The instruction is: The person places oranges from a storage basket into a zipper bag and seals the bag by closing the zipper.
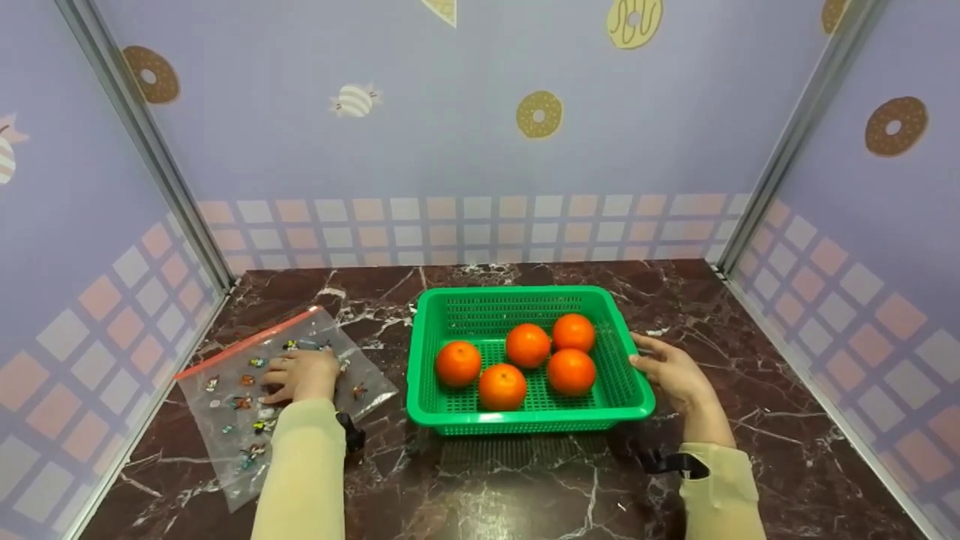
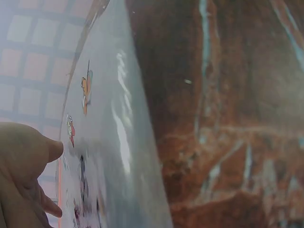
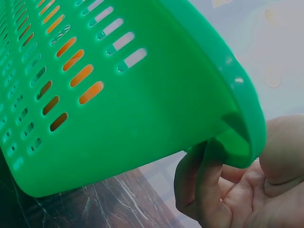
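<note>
A green plastic basket (image 1: 525, 418) with slotted walls stands at mid-table, holding several oranges (image 1: 502, 387). At its right side my right hand (image 1: 679, 375) grips the rim. The right wrist view shows the fingers (image 3: 187, 190) curled beneath the basket's rim (image 3: 254, 118). To the left lies a flat clear zip bag (image 1: 210, 420) with a red-orange top strip, printed or filled with several small coloured figures (image 1: 252, 453). My left hand (image 1: 304, 373) rests on this bag, palm down with fingers spread. In the left wrist view, its thumb side shows beside the bag (image 2: 118, 142).
The table (image 1: 540, 487) has a dark red-brown marbled top. Lilac panels with donut and sweet pictures enclose it at the back (image 1: 450, 150) and on both sides, joined by metal corner posts (image 1: 795, 135).
</note>
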{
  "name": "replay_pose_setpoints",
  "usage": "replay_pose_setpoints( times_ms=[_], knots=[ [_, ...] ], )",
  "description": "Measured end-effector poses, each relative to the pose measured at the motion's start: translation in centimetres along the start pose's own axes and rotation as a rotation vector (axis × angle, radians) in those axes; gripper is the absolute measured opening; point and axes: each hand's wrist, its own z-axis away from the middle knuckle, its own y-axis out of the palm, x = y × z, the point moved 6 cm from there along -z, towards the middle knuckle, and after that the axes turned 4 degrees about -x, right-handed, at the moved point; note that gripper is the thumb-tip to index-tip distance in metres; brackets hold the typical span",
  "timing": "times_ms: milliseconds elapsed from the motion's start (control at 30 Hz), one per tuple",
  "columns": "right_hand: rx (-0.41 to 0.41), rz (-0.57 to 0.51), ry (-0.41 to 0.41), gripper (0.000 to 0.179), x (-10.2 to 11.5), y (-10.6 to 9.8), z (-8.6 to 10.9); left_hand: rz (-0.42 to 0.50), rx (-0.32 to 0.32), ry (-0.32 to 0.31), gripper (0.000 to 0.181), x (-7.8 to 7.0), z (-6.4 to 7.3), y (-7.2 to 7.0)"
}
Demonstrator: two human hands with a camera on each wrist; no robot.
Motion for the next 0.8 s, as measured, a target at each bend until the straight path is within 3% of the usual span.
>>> replay_pose_setpoints(
  times_ms=[167, 533, 633, 800],
  knots=[
    [-0.004, -0.002, 0.002, 0.066, -0.1, 0.0, 0.0, -0.042, -0.024, 0.004, 0.088, 0.2, -0.2, 0.2],
    [0.004, -0.013, -0.008, 0.066, 0.0, 0.0, 0.2, -0.062, -0.003, 0.006, 0.094, 0.3, 0.2, 0.3],
    [0.007, -0.013, -0.008, 0.066, 0.0, 0.0, 0.2, -0.062, 0.029, 0.007, 0.092, 0.1, 0.4, 0.0],
    [0.007, -0.012, -0.011, 0.066, 0.0, 0.1, 0.1, -0.047, 0.146, -0.006, 0.08, -0.4, 0.8, -0.3]
  ],
)
